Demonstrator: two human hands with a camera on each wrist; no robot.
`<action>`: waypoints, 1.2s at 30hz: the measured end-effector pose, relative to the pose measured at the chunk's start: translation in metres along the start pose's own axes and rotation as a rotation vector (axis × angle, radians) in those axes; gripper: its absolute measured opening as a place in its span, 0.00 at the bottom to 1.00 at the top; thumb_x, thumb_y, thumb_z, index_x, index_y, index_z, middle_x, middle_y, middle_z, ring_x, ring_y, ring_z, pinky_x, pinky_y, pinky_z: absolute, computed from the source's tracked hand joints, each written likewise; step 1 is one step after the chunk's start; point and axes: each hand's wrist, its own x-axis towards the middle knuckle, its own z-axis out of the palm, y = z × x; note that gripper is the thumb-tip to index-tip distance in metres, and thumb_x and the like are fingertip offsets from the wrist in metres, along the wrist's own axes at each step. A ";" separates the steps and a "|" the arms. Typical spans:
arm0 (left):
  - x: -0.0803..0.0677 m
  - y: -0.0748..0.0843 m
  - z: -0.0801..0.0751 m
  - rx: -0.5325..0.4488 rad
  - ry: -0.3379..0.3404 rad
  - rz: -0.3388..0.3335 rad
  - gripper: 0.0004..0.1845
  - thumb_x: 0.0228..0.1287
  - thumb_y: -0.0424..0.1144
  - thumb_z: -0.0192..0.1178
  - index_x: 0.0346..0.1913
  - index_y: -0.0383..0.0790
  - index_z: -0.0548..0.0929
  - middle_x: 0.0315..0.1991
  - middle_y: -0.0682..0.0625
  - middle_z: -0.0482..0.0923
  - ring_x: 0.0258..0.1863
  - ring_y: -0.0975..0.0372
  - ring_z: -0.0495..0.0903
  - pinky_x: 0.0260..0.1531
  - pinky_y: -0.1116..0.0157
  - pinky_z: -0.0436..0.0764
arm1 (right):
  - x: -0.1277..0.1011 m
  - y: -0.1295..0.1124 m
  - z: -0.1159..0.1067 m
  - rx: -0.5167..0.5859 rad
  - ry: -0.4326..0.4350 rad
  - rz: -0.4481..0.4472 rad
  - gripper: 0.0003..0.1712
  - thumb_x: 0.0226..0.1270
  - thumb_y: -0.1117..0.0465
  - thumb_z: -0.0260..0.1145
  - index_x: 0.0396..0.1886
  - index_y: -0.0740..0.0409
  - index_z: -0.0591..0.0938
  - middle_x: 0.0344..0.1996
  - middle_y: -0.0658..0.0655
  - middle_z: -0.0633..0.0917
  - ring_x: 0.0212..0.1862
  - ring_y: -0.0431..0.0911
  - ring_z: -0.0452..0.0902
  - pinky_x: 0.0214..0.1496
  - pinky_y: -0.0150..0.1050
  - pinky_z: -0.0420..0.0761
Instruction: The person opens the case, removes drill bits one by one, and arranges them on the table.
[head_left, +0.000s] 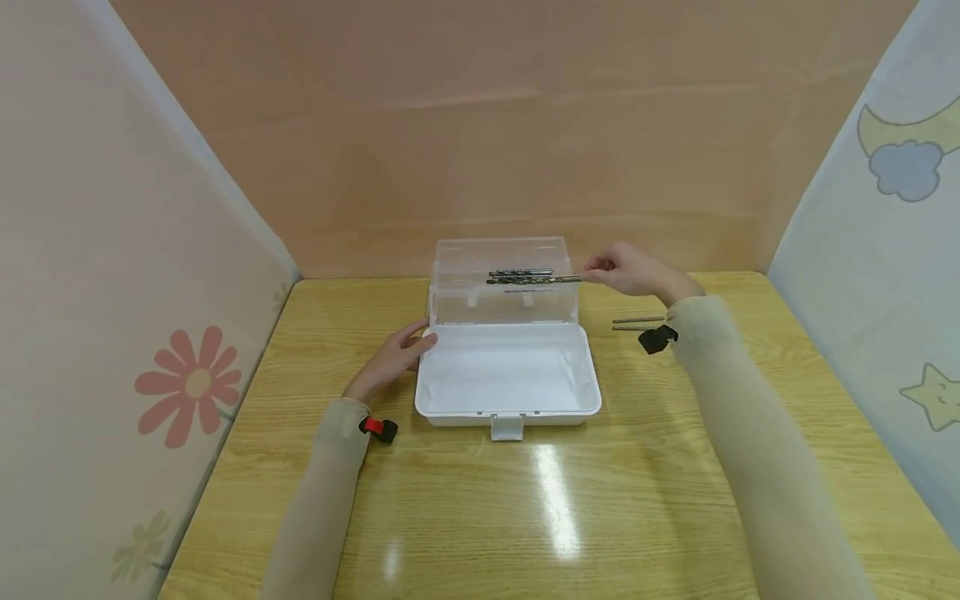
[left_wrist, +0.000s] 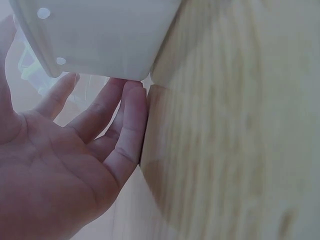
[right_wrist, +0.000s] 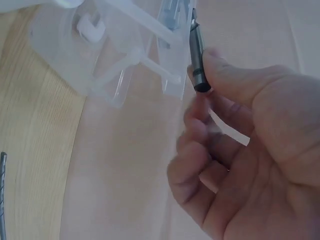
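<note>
An open plastic storage box (head_left: 510,367) with a white base stands mid-table, its clear lid section (head_left: 502,310) raised at the back. At the box's left rear corner, my left hand (head_left: 397,354) holds the side, thumb over the rim. The left wrist view shows its fingers (left_wrist: 132,115) bent against the box wall (left_wrist: 100,40). My right hand (head_left: 630,271) pinches a thick drill bit (head_left: 566,279) by its smooth shank, level over the clear section. Another thick drill bit (head_left: 520,272) and thinner ones show there. The right wrist view has the shank (right_wrist: 198,60) between thumb and fingertips.
Two thin drill bits (head_left: 637,320) lie on the wooden table (head_left: 450,517) right of the box, near my right wrist. A latch (head_left: 507,427) hangs at the box's front. A plain backdrop (head_left: 487,125) rises behind, with printed cloth walls on both sides.
</note>
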 end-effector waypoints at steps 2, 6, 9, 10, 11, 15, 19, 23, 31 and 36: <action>0.000 0.000 0.000 0.000 -0.005 0.004 0.37 0.83 0.57 0.55 0.86 0.49 0.59 0.71 0.32 0.77 0.53 0.49 0.89 0.57 0.54 0.87 | -0.003 0.003 0.001 0.021 -0.004 0.006 0.15 0.83 0.57 0.63 0.50 0.65 0.88 0.41 0.60 0.90 0.38 0.47 0.80 0.40 0.40 0.78; 0.002 -0.003 -0.001 -0.005 -0.017 0.011 0.38 0.83 0.57 0.55 0.86 0.49 0.58 0.71 0.32 0.76 0.52 0.50 0.89 0.57 0.55 0.86 | -0.009 0.010 0.003 0.082 0.000 0.014 0.16 0.83 0.57 0.64 0.55 0.65 0.86 0.47 0.63 0.91 0.39 0.47 0.85 0.37 0.38 0.82; 0.003 -0.004 -0.001 -0.011 -0.021 0.015 0.37 0.83 0.57 0.54 0.86 0.50 0.58 0.72 0.32 0.75 0.52 0.50 0.89 0.56 0.55 0.86 | -0.013 0.018 0.007 0.086 0.032 0.015 0.18 0.82 0.56 0.65 0.61 0.63 0.86 0.54 0.65 0.90 0.41 0.47 0.81 0.39 0.37 0.79; 0.004 -0.004 -0.002 -0.009 -0.024 0.019 0.38 0.83 0.57 0.54 0.86 0.50 0.58 0.72 0.31 0.75 0.52 0.50 0.89 0.57 0.54 0.86 | -0.014 0.021 0.008 0.078 0.048 0.012 0.19 0.82 0.55 0.65 0.62 0.61 0.87 0.56 0.65 0.90 0.42 0.47 0.80 0.39 0.37 0.78; 0.004 -0.005 -0.002 -0.006 -0.025 0.022 0.38 0.83 0.58 0.54 0.86 0.50 0.58 0.72 0.31 0.75 0.52 0.50 0.89 0.57 0.54 0.86 | -0.016 0.023 0.010 0.077 0.063 0.013 0.20 0.82 0.53 0.65 0.63 0.60 0.87 0.57 0.64 0.89 0.42 0.47 0.78 0.39 0.38 0.77; 0.005 -0.005 -0.001 0.002 -0.025 0.028 0.38 0.83 0.59 0.54 0.86 0.50 0.57 0.71 0.31 0.75 0.52 0.50 0.89 0.58 0.53 0.86 | -0.020 0.033 0.016 0.105 0.119 0.038 0.22 0.81 0.48 0.66 0.63 0.57 0.88 0.56 0.62 0.89 0.40 0.49 0.74 0.38 0.40 0.74; 0.005 -0.006 -0.002 0.007 -0.019 0.015 0.38 0.82 0.60 0.54 0.86 0.51 0.58 0.71 0.32 0.75 0.53 0.49 0.88 0.58 0.53 0.86 | -0.023 0.040 0.025 0.128 0.170 0.064 0.25 0.81 0.44 0.65 0.63 0.56 0.87 0.56 0.62 0.88 0.42 0.51 0.75 0.40 0.41 0.75; 0.005 -0.007 -0.002 0.011 -0.015 0.014 0.38 0.82 0.61 0.54 0.86 0.52 0.58 0.71 0.32 0.75 0.53 0.49 0.88 0.58 0.54 0.86 | -0.026 0.047 0.033 0.140 0.221 0.080 0.27 0.81 0.41 0.64 0.64 0.55 0.87 0.57 0.61 0.87 0.40 0.50 0.73 0.38 0.40 0.74; 0.000 -0.009 -0.005 0.003 -0.017 0.008 0.38 0.83 0.60 0.53 0.86 0.52 0.57 0.72 0.32 0.75 0.48 0.54 0.88 0.57 0.55 0.85 | -0.037 0.062 0.041 0.196 0.323 0.081 0.26 0.80 0.41 0.66 0.60 0.54 0.89 0.42 0.58 0.87 0.29 0.44 0.68 0.29 0.38 0.69; 0.001 -0.012 -0.007 0.000 -0.013 0.013 0.37 0.84 0.59 0.52 0.86 0.52 0.57 0.73 0.32 0.74 0.47 0.55 0.89 0.58 0.55 0.85 | -0.044 0.074 0.042 0.240 0.342 0.085 0.25 0.79 0.41 0.67 0.61 0.53 0.89 0.59 0.60 0.86 0.32 0.43 0.70 0.32 0.37 0.72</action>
